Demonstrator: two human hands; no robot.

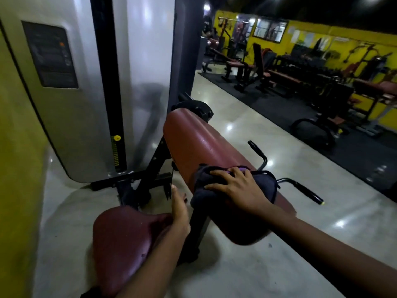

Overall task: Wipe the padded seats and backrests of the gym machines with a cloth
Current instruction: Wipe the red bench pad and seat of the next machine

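Nearest me is a rounded maroon seat [124, 233], smooth vinyl with a dull shine and a few small scuffs. My left hand [179, 209] reaches past its right edge with fingers straight and together, holding nothing; I judge it is there to steady me. Just beyond, my right hand [238, 188] lies flat with fingers spread wide, pressing a dark, soft, bunched cloth [265, 184] onto the near part of a long padded backrest [193, 143]. The spread palm likely keeps the cloth flat for wiping. This pad is the same glossy maroon vinyl, with rounded ends, and tilts away from me. 2 black curved handles [260, 153] stick out on its right. Behind stands a tall grey weight-stack cover [139, 82]. Across the polished floor [247, 125], blurred benches [279, 76] line a yellow wall [322, 33].
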